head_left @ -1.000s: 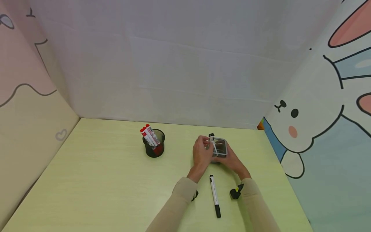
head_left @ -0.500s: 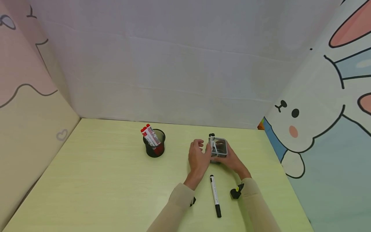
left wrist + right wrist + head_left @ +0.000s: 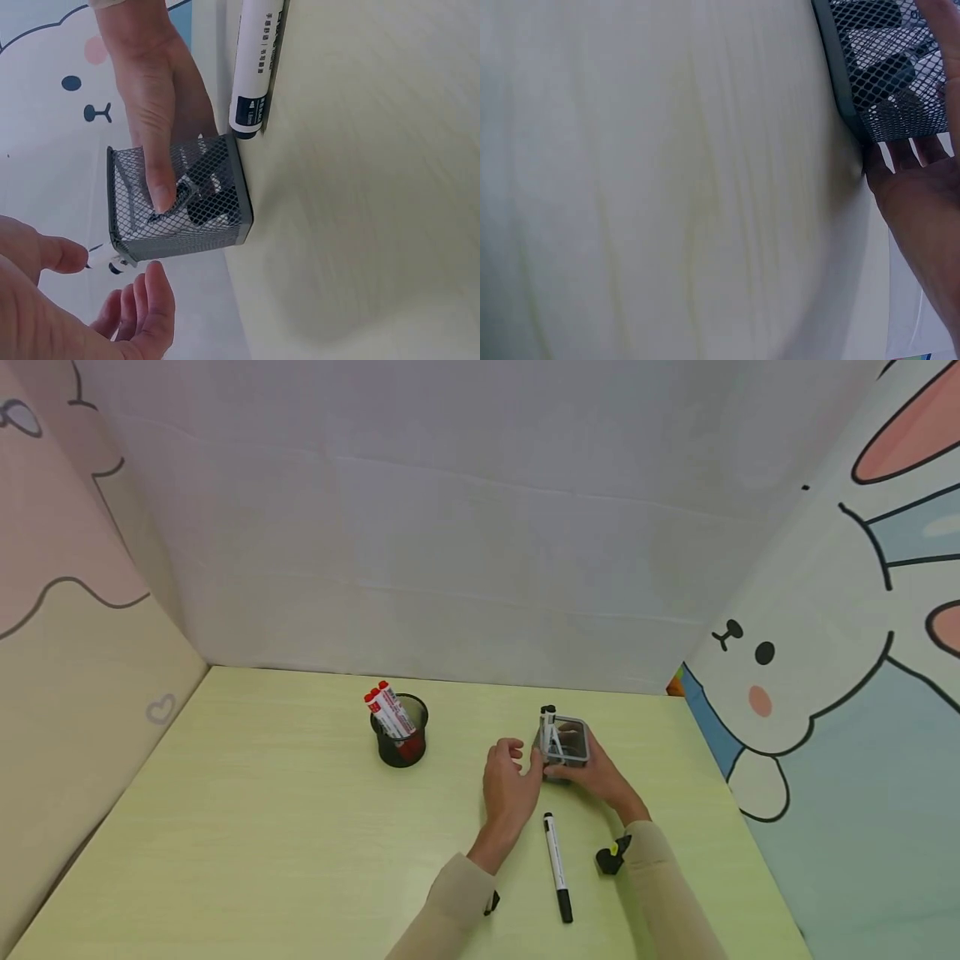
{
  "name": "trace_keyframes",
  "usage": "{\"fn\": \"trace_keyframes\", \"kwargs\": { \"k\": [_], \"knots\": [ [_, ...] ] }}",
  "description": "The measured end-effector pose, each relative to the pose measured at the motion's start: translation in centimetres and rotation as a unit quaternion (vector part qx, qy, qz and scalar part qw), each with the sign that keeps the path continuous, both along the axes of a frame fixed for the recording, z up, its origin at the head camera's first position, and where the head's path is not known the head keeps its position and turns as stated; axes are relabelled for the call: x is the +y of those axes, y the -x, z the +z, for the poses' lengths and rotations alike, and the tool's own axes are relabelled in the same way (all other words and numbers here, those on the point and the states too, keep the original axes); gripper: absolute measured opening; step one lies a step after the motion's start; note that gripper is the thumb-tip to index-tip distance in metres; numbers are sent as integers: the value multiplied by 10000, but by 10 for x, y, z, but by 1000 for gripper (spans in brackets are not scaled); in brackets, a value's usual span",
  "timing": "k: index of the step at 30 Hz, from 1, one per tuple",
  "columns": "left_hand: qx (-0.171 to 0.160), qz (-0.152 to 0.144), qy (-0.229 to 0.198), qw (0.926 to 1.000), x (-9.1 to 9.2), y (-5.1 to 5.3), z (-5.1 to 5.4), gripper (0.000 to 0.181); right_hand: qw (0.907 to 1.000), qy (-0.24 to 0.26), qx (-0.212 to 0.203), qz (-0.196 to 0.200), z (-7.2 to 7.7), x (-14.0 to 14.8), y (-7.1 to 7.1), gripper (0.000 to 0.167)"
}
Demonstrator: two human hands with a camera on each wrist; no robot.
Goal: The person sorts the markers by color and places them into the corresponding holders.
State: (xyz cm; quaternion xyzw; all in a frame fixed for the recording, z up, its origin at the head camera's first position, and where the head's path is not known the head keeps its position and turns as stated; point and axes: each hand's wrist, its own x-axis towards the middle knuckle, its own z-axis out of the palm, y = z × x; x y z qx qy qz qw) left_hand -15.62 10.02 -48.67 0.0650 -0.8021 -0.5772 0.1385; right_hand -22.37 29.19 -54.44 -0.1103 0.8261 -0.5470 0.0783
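Observation:
My right hand grips a grey square mesh pen holder at the right of the table. In the left wrist view its thumb lies across one mesh wall. The right wrist view shows its fingers along another side. Black-capped white markers stand in the holder, leaning to its left side; dark marker ends show through the mesh. My left hand is just left of the holder, apart from it, fingers loosely bent around nothing. Below the holder a white marker with black ends lies on the table.
To the left stands a round black mesh cup with several red-capped markers leaning in it. A pale wall rises behind the table, and printed panels flank both sides.
My left hand has drawn away from the markers in the square holder, moving left and toward me with its fingers loosened. The right hand and the holder have stayed in place.

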Motion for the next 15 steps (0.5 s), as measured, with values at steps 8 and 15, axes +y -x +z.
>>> {"fn": "trace_keyframes", "kwargs": {
  "k": [8,15],
  "knots": [
    [-182,-110,39,9998,1,-11,-9,22,10000,-9,61,52,-2,0,1,83],
    [-300,-276,126,9991,3,-23,-14,24,9998,-23,127,121,0,0,0,82]
  ]
}}
